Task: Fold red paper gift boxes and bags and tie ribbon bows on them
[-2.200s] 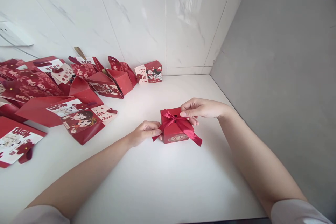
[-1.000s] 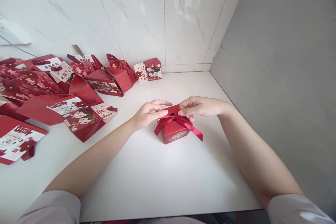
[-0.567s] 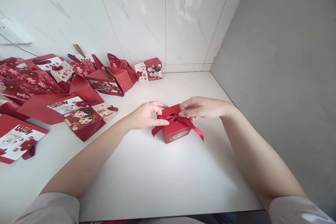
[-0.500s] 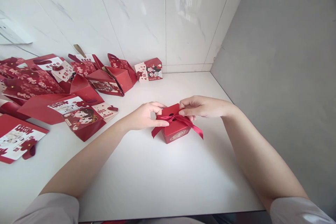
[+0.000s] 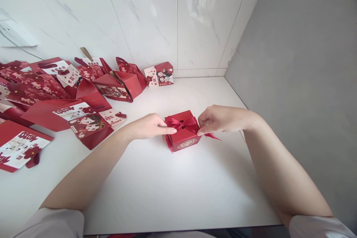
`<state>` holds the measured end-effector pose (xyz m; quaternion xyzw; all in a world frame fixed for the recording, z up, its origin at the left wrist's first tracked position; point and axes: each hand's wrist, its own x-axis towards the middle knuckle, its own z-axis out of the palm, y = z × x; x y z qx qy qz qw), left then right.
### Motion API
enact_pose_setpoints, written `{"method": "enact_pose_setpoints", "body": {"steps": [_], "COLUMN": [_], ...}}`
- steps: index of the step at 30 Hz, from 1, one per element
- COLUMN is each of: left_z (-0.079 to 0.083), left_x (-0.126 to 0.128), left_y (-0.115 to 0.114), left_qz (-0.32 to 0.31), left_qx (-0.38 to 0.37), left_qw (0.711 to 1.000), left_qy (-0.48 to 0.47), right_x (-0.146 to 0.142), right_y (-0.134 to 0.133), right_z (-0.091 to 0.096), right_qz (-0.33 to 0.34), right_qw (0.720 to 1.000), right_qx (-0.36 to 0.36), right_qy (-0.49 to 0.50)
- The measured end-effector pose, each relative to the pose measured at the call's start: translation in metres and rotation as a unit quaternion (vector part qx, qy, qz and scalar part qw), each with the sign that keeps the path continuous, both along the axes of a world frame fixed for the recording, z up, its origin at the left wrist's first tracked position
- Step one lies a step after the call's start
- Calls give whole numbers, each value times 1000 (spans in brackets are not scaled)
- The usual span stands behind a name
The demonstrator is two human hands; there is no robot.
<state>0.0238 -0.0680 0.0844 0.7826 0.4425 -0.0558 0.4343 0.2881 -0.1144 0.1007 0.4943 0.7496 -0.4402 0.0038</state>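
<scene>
A small red gift box (image 5: pixel 186 144) with a pale printed pattern on its front stands upright on the white table. Across its top lies a dark red satin ribbon (image 5: pixel 187 123), looped into a bow, with loose tails hanging at the left and right. My left hand (image 5: pixel 150 125) is closed at the box's left side, pinching the ribbon's left loop between thumb and fingers. On the right, my right hand (image 5: pixel 210 121) pinches the other end of the bow, its thumb tip at the box's right edge. Some fingertips of both hands are hidden.
Several red printed boxes (image 5: pixel 133 85) crowd the left and back of the white table (image 5: pixel 167 193). One small illustrated box (image 5: pixel 164 74) leans near the tiled wall (image 5: pixel 150 18). A grey wall (image 5: pixel 301 74) rises along the right side.
Both hands have drawn apart, the right one moving right and slightly down. The bow's loops are stretched wider across the box top, and the tails have shifted.
</scene>
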Motion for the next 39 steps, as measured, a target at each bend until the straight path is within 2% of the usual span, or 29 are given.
{"method": "enact_pose_setpoints", "body": {"steps": [4, 9, 15, 17, 21, 24, 27, 31, 35, 39], "left_z": [15, 43, 62, 64, 60, 54, 49, 42, 32, 25], "left_x": [-5, -27, -52, -61, -74, -69, -51, -27, -19, -20], "left_y": [1, 4, 10, 11, 11, 10, 8, 2, -1, 2], "left_qz": [-52, -80, -92, -66, 36, 78, 31, -35, -15, 16], "left_qx": [4, 43, 28, 44, 113, 164, 150, 131, 121, 120], "left_qw": [998, 995, 991, 989, 976, 972, 983, 988, 989, 987], "left_qy": [-22, 36, 98, 123, 183, 148, 100, 75, 89, 105], "right_x": [8, 27, 50, 59, 75, 75, 57, 18, -9, -18], "right_y": [-4, -7, -10, -11, -13, -11, -7, -3, -1, 1], "right_z": [7, 15, 18, 19, 22, 20, 16, 6, -5, -15], "right_qz": [4, -11, -102, -149, -210, -214, -192, -98, -12, 11], "right_qw": [1000, 999, 987, 976, 955, 960, 969, 987, 991, 995], "right_qx": [12, 34, 46, 52, 58, 70, 99, 124, 118, 56], "right_qy": [16, -26, -112, -152, -203, -168, -118, -22, 62, 85]}}
